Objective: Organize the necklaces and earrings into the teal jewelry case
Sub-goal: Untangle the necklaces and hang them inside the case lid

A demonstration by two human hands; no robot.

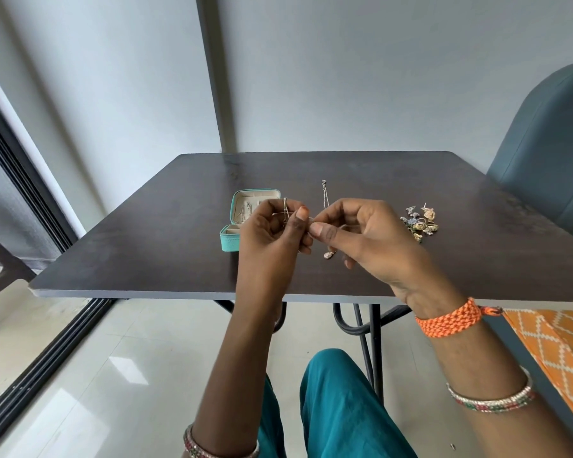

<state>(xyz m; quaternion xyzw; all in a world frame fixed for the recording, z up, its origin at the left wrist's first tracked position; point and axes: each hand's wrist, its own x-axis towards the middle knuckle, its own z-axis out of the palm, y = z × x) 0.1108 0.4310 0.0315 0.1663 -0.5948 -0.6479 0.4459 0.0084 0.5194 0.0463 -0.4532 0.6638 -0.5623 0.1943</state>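
Note:
The teal jewelry case [229, 243] lies open on the dark table [146, 246], its beige lid holding a hung chain. My left hand [272, 236] and my right hand [361, 236] meet above the table's middle, both pinching a thin silver necklace [286, 206] between thumb and fingers. A second necklace [325, 196] lies on the table behind my hands, and a pendant [328, 255] shows below my right hand. A pile of earrings [420, 221] sits to the right of my right hand.
A blue-grey chair [543, 153] stands at the table's right side. An orange patterned cloth [556, 342] lies at the lower right. A dark window frame [30, 206] runs along the left. Tiled floor shows below the table's front edge.

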